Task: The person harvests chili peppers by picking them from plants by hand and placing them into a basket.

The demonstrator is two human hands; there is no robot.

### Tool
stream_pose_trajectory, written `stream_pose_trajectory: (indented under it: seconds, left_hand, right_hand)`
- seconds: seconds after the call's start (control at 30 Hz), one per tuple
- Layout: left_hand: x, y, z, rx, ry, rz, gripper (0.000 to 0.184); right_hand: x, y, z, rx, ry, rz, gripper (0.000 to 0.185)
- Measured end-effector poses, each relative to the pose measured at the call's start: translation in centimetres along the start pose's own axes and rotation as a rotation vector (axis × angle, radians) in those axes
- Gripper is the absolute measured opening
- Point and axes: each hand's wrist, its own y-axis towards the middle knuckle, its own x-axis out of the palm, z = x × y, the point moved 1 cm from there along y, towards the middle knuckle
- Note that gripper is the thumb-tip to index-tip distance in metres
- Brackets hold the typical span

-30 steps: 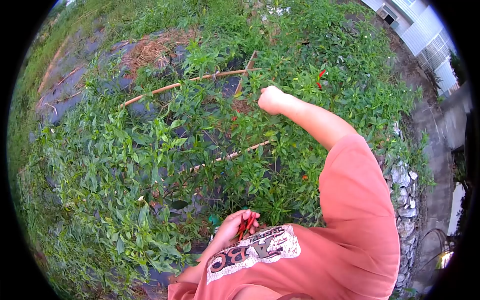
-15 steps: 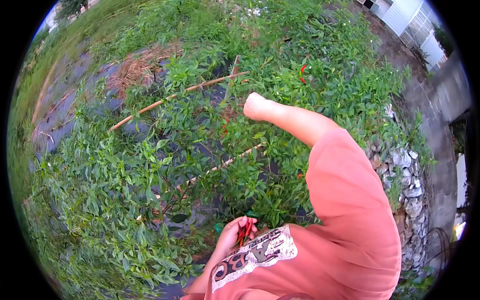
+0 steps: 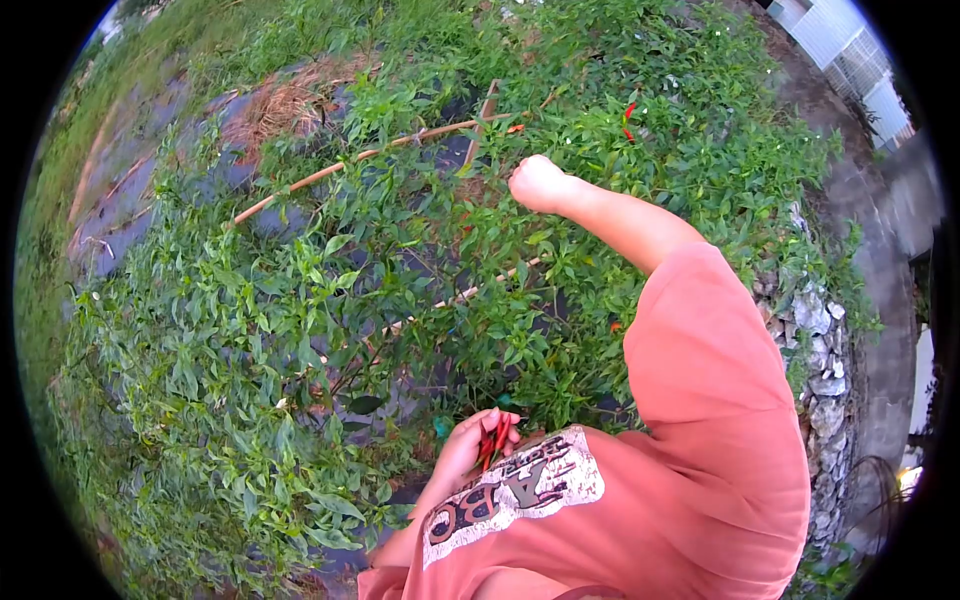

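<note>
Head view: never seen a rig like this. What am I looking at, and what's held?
There's no machine, just a person's bare hands. One camera, worn on the head, looks forward and down, so the pink shirt fills the lower right. Leafy plants cover most of the ground, with dark sheeting and a thin pole among them. The left hand holds several red peppers near the shirt. The right hand reaches over the plants; its fingers are mostly hidden.

At lower centre, the left hand (image 3: 467, 443) holds red chilies (image 3: 489, 446); at upper centre, the right hand (image 3: 539, 185) is among plants (image 3: 580, 240).
</note>
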Motion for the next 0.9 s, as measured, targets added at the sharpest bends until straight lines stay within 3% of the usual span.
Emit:
stream_pose_trajectory:
  seconds: [0.27,0.33,0.53,0.6,0.67,0.73,0.8,0.9]
  left_hand:
    - [0.1,-0.1,0.2,-0.016,-0.004,0.016,0.030]
    - [0.1,-0.2,0.1,-0.015,-0.001,0.015,0.031]
    - [-0.4,0.3,0.1,0.016,-0.089,-0.011,0.039]
    - [-0.3,0.3,0.7,-0.004,-0.278,-0.011,0.037]
    - [-1.0,0.7,1.1,0.013,-0.407,-0.047,0.036]
    - [-1.3,1.1,1.5,0.042,-0.430,-0.073,0.033]
    - [1.0,0.1,3.0,0.055,-0.412,0.166,0.030]
    - [-0.5,0.9,2.2,-0.021,-0.431,0.119,0.027]
  right_hand:
    - [-0.6,0.2,-0.6,0.116,0.015,-0.010,0.013]
    - [-0.5,0.2,0.1,0.255,0.002,-0.051,0.014]
    - [-6.0,-2.4,0.3,0.302,0.206,0.345,0.014]
    - [-9.6,-5.1,-2.7,0.159,0.432,0.660,0.013]
    - [-14.0,-7.9,-7.9,-0.032,0.602,0.799,0.014]
    - [-16.8,-10.6,-13.1,-0.357,0.707,0.757,0.016]
    - [-17.9,-12.3,-17.5,-0.609,0.783,0.613,0.016]
    - [-16.5,-12.1,-22.4,-0.797,0.934,0.861,0.025]
